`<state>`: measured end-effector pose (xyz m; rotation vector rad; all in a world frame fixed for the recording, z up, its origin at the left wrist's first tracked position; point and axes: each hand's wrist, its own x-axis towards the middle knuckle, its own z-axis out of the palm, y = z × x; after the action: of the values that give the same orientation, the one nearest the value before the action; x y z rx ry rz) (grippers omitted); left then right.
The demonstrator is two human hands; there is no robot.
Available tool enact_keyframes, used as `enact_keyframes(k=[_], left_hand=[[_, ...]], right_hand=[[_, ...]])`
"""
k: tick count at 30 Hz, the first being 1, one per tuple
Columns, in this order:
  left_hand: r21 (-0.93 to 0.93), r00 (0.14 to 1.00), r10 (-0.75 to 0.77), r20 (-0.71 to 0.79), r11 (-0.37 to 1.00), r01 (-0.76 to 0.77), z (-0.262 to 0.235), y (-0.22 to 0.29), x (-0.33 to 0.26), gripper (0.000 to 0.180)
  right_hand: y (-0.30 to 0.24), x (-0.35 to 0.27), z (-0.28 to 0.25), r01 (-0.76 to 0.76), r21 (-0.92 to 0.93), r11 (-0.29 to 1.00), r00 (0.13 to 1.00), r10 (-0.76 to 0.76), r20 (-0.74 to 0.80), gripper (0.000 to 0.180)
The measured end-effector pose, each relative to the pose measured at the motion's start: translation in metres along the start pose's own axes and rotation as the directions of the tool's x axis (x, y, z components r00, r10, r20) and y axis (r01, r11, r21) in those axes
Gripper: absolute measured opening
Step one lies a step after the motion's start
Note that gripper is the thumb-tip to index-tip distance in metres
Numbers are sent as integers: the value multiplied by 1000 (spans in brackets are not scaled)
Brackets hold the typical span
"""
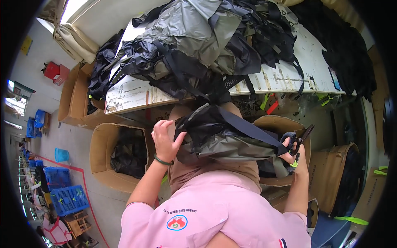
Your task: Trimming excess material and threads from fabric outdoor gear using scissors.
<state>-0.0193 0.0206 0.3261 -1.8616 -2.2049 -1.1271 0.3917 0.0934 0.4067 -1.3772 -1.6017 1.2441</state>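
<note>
Across my lap lies a grey and black fabric piece (231,146), with a wide black strap (252,130) running along it to the right. My left hand (164,141) is at its left end, thumb and fingers apart, the thumb against the black cloth's edge. At the other end my right hand (298,156) is closed around dark-handled scissors (306,134), whose blades point up and away. The strap's end and a dark bunched bit of cloth meet that hand; whether its fingers also pinch them is hard to make out.
A large heap of grey and black fabric (198,37) covers the white worktable (277,78) ahead. Open cardboard boxes stand left (99,144) and right (281,122) of my legs. A phone (334,78) lies at the table's right edge. Blue crates (70,200) are on the floor far left.
</note>
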Motion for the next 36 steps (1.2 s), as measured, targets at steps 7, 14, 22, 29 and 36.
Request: enact_keyframes(k=[7,14,22,29,36], left_hand=[[141,961,-17,277,990,-23,16,32,-48,36],[-37,940,-54,336,997,70,19,-27,-44,11],[21,909,154,387,984,-176,8,47,-48,31],[-632,886,100,453,736,241,-14,-13,-28,13],[-991,992,19,125,39,124,-159,-9,23,16]], right_hand=[[13,-3,-3,-55,38,998,978,46,203,33],[29,-12,-21,-67,311,948,993,93,-68,39],[29,-15,-38,46,301,953,987,4,-163,29],[38,-16,-76,192,204,960,943,-123,-308,25],[30,3,-114,325,154,933,910,-264,-319,30]])
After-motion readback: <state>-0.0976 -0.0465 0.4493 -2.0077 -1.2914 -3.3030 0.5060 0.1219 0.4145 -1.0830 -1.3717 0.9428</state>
